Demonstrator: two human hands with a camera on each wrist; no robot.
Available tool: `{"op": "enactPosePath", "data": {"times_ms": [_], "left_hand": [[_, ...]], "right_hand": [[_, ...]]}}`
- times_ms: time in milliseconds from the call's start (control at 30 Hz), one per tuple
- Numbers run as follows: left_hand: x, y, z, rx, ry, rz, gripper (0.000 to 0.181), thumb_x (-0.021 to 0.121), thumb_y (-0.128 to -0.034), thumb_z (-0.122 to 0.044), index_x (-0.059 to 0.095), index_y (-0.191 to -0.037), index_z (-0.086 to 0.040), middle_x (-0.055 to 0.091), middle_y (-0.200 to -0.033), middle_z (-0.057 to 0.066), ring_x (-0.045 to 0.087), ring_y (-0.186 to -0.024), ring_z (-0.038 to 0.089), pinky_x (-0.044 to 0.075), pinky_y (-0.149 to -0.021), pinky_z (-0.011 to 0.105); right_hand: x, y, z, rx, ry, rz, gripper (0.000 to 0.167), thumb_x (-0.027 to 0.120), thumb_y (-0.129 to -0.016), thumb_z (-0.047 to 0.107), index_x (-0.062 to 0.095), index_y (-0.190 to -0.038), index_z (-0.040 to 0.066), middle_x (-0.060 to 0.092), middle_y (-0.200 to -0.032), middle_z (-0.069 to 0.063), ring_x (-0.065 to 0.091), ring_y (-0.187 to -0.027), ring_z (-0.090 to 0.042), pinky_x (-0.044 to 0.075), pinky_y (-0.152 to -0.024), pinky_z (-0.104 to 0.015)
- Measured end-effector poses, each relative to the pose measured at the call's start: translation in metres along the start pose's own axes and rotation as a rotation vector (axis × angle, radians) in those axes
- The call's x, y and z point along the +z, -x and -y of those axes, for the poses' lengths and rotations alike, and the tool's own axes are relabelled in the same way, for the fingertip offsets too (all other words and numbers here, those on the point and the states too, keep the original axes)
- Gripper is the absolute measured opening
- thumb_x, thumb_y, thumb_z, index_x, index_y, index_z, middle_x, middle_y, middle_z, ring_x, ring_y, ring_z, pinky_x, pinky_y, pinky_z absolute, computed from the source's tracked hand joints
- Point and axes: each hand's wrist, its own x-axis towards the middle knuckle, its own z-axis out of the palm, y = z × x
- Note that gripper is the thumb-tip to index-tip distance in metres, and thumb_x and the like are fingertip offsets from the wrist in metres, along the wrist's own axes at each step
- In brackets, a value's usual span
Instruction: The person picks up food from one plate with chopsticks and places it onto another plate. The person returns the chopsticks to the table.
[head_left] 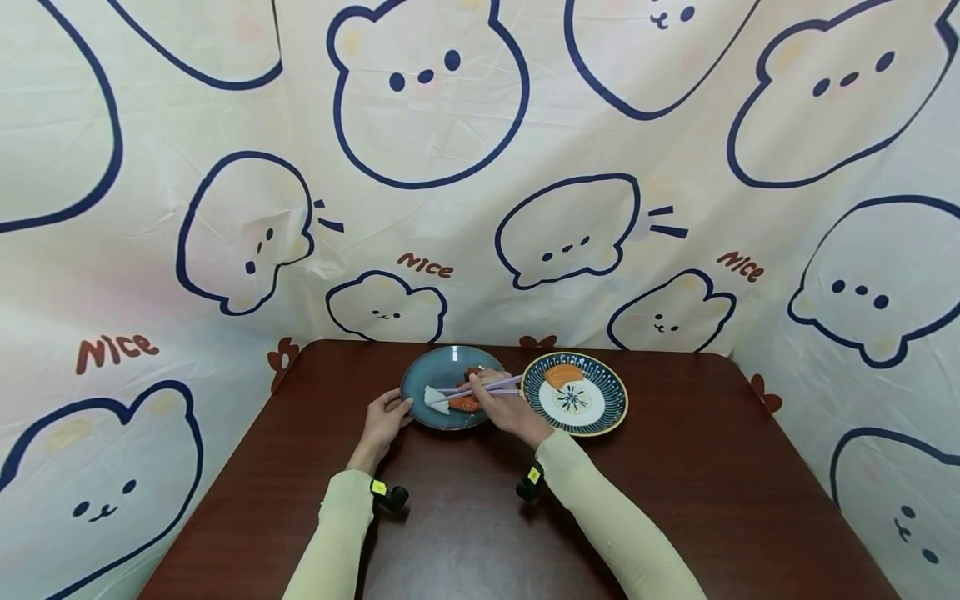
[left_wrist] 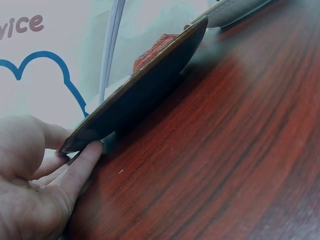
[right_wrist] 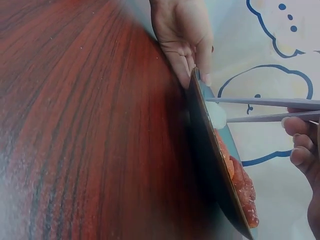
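Note:
My left hand (head_left: 384,423) pinches the left rim of a round blue plate (head_left: 417,373), thumb at the top edge and fingers under it. Purple chopsticks (head_left: 504,382) are gripped in my right hand (head_left: 512,410), which reaches over the plate's right side. Their tips (right_wrist: 212,100) are at a white food piece (right_wrist: 217,116) on the plate's left part; whether they squeeze it, I cannot tell. Beside it lie an orange-red slice (head_left: 465,404) and a dark red meat-like piece (right_wrist: 243,192), partly hidden by my right hand in the head view.
Right of the blue plate stands a patterned plate (head_left: 613,402) with a yellow rim, bearing an orange food piece (head_left: 564,376). Both are near the far edge of the brown wooden table (head_left: 450,525). A cloth printed with bears (head_left: 431,125) hangs behind and at both sides.

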Motion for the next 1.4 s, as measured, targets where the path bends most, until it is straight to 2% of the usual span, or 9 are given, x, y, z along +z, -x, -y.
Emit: {"op": "enactPosePath", "data": {"times_ms": [67,200,300,433,500,767,967,1200,1400], "left_hand": [[0.000,0.000,0.000,-0.002,0.004,0.003,0.047,0.054,-0.1061,-0.007,0.042,-0.149,0.006,0.052,-0.142,0.032,0.057,-0.128,0.042,0.059,-0.100,0.037],[0.000,0.000,0.001,-0.002,0.008,0.008,0.047,0.054,-0.1063,-0.007,0.042,-0.150,0.007,0.050,-0.144,0.032,0.055,-0.129,0.044,0.058,-0.102,0.040],[0.000,0.000,0.000,-0.002,0.007,0.010,0.048,0.054,-0.1064,-0.008,0.041,-0.150,0.007,0.050,-0.144,0.033,0.055,-0.130,0.045,0.057,-0.103,0.042],[0.001,0.001,-0.001,-0.003,0.003,0.010,0.048,0.054,-0.1064,-0.008,0.041,-0.150,0.007,0.050,-0.144,0.033,0.055,-0.130,0.045,0.057,-0.103,0.042],[0.002,0.002,-0.001,-0.001,0.000,0.010,0.048,0.054,-0.1065,-0.008,0.041,-0.150,0.008,0.050,-0.143,0.034,0.054,-0.130,0.045,0.057,-0.103,0.042],[0.001,0.002,0.000,0.001,-0.016,0.006,0.047,0.053,-0.1069,-0.009,0.041,-0.149,0.007,0.051,-0.142,0.033,0.056,-0.128,0.044,0.056,-0.104,0.043],[0.001,0.003,0.001,0.005,-0.011,0.008,0.047,0.053,-0.1070,-0.009,0.041,-0.149,0.008,0.051,-0.142,0.034,0.056,-0.129,0.044,0.056,-0.104,0.042],[0.000,0.001,0.002,-0.003,-0.002,0.004,0.047,0.053,-0.1069,-0.008,0.041,-0.149,0.007,0.051,-0.142,0.033,0.055,-0.129,0.044,0.058,-0.101,0.037],[0.000,0.002,0.001,0.002,0.000,0.008,0.047,0.053,-0.1070,-0.008,0.041,-0.150,0.007,0.050,-0.143,0.033,0.054,-0.130,0.044,0.059,-0.099,0.034]], "right_hand": [[-0.001,0.002,-0.002,-0.001,0.002,-0.021,0.051,0.041,-0.112,0.021,0.079,-0.083,0.002,0.068,-0.081,-0.016,0.064,-0.090,-0.020,0.054,-0.080,-0.031],[-0.003,0.007,-0.004,0.006,0.028,-0.065,0.055,0.040,-0.113,0.032,0.077,-0.084,0.004,0.070,-0.079,-0.010,0.063,-0.091,-0.012,0.056,-0.085,-0.031],[-0.006,0.012,-0.005,0.012,0.020,-0.094,0.049,0.041,-0.112,0.034,0.081,-0.099,0.009,0.074,-0.087,-0.009,0.064,-0.093,-0.013,0.057,-0.091,-0.037],[-0.013,0.019,-0.004,0.021,0.040,-0.121,0.040,0.044,-0.112,0.027,0.082,-0.106,0.016,0.074,-0.095,-0.005,0.064,-0.091,-0.013,0.057,-0.085,-0.039],[-0.017,0.022,-0.003,0.025,0.061,-0.129,0.037,0.045,-0.111,0.023,0.082,-0.109,0.019,0.074,-0.096,-0.001,0.065,-0.094,-0.012,0.057,-0.093,-0.040],[-0.034,0.040,-0.008,0.061,0.009,-0.153,0.041,0.041,-0.112,0.023,0.081,-0.110,0.018,0.067,-0.089,-0.010,0.057,-0.083,-0.015,0.048,-0.074,-0.031],[-0.056,0.059,-0.017,0.122,0.024,-0.212,0.043,0.040,-0.113,0.029,0.081,-0.109,0.017,0.067,-0.090,-0.003,0.059,-0.083,-0.021,0.051,-0.072,-0.028],[-0.092,0.084,-0.035,0.088,0.017,-0.268,0.040,0.042,-0.112,0.020,0.080,-0.109,0.007,0.075,-0.107,-0.008,0.066,-0.104,-0.029,0.054,-0.094,-0.040],[-0.126,0.112,-0.049,0.216,0.102,-0.300,0.048,0.039,-0.112,0.034,0.076,-0.115,0.003,0.072,-0.107,-0.014,0.065,-0.094,-0.025,0.057,-0.082,-0.039]]}}
